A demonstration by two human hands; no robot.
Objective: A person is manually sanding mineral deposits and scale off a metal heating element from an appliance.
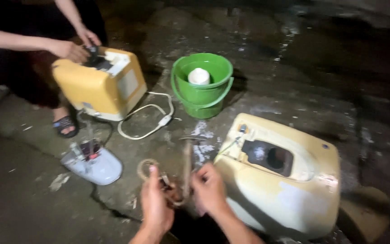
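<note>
Both hands, left hand (155, 205) and right hand (209, 189), are pinching a brown rubber loop (177, 178) at six o'clock; spreading tension evenly should be helping avoid kinks.

Both hands (181, 196) gripping rusty tool (187, 167)

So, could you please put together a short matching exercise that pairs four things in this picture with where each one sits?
Things:
1. white cup
2. green bucket
3. white cord
4. rope

Places:
A. on the floor between the yellow box and the bucket
B. in the person's left hand and right hand
C. inside the bucket
D. on the floor behind the cream housing

Pairs: 1-C, 2-D, 3-A, 4-B
</note>
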